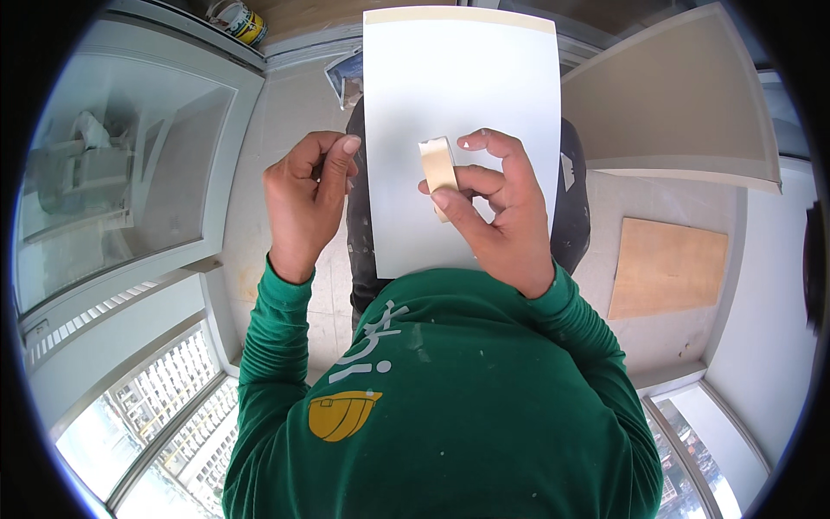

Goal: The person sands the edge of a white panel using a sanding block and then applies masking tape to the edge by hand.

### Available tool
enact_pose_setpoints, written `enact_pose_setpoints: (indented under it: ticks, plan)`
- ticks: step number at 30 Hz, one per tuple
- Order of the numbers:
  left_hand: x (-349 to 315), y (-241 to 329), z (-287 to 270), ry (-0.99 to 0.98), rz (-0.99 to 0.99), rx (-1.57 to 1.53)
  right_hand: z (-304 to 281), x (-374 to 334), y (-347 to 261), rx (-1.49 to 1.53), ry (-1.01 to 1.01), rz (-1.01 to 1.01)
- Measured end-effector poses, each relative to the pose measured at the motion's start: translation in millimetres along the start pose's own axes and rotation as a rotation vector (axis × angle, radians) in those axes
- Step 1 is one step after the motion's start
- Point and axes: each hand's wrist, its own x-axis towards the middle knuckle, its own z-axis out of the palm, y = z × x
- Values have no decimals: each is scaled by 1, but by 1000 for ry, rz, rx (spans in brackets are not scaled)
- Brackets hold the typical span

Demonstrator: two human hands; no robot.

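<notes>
In my right hand [506, 199] is a roll of masking tape [438, 169], cream-coloured and seen nearly edge-on. My thumb and middle finger grip it, while the index finger is lifted off. The tape's upper end looks ragged and pale. My left hand [309, 186] hovers by the left edge of a white board [458, 95], thumb pressed against curled fingers; whatever it pinches, if anything, is too small to make out. The board rests across my lap on dark trousers. A beige strip [462, 15] runs along its far edge.
A large beige panel [670, 104] leans at the far right. A thin wooden sheet [668, 268] lies on the tiled floor to the right. On the left stands a framed glass door [130, 164]. A paint bucket [235, 22] is at the far left, windows at the lower corners.
</notes>
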Motion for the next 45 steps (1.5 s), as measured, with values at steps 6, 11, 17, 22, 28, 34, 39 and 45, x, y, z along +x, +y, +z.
enact_pose_setpoints:
  ticks: [6, 11, 17, 22, 28, 34, 39, 45]
  plan:
    - [8, -22, -18, 222, 312, 348, 3, 1, 5, 67, -27, 3]
    - [-11, 14, 16, -73, -66, -314, 0, -6, -1, 70, -23, 23]
    - [-10, 24, 56, -370, 31, -437, -22, -41, 1, 50, -45, 131]
    - [-19, 22, 71, -503, 25, -389, -37, -61, -1, -129, -5, 191]
    - [-24, 23, 93, -406, 201, -218, -113, -51, 11, -684, 517, 108]
    - [-5, 34, 95, -508, 261, -162, -136, -39, 59, -955, 471, 261]
    - [6, 32, 104, -634, 150, -210, -135, -42, 70, -1018, 518, 214]
    - [-3, 11, 120, -706, -84, -452, -141, -37, 55, -713, 532, 376]
